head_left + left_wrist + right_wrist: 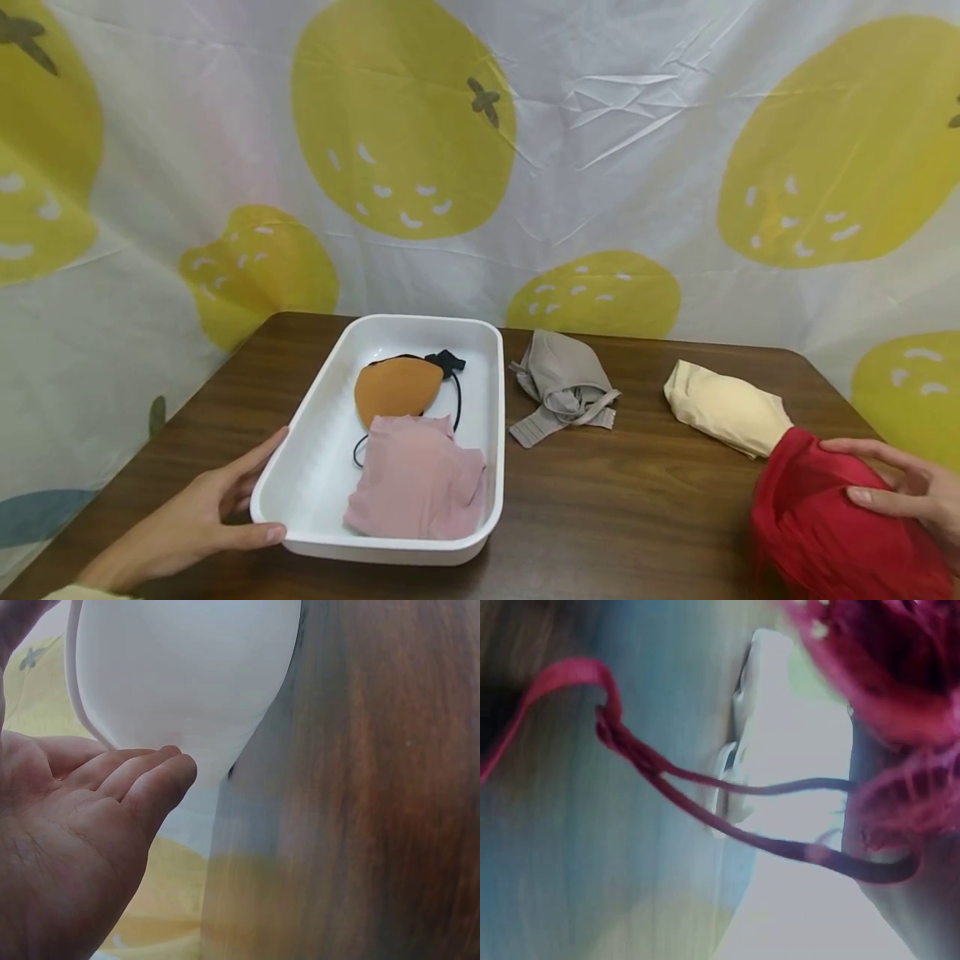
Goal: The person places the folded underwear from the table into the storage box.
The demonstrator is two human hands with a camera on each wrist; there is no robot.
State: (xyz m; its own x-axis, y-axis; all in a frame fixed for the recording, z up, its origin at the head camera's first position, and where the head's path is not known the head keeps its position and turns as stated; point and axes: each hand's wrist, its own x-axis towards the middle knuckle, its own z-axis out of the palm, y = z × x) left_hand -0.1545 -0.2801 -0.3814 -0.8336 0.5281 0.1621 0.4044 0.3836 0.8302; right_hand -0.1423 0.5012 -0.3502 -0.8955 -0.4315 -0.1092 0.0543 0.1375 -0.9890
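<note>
A white tray point(491, 433) stands on the table in the head view. An orange bra point(399, 387) with black straps and a folded pink garment point(416, 483) lie in it. My left hand point(198, 508) touches the tray's near left corner, thumb on the near side and fingers along the left wall. In the left wrist view, its fairly straight fingers point(161, 780) rest against the outer wall. My right hand point(911, 483) holds a red bra point(840, 517) at the right edge, thumb and fingers on the fabric. Its red straps point(727, 825) hang loose in the right wrist view, where the hand is hidden.
A grey bra point(566, 379) lies to the tray's right, its band folded about it. Farther right is a cream folded garment point(727, 408), partly behind the red bra. The brown wooden table point(637, 500) backs onto a hanging cloth point(585, 167) printed with yellow fruit.
</note>
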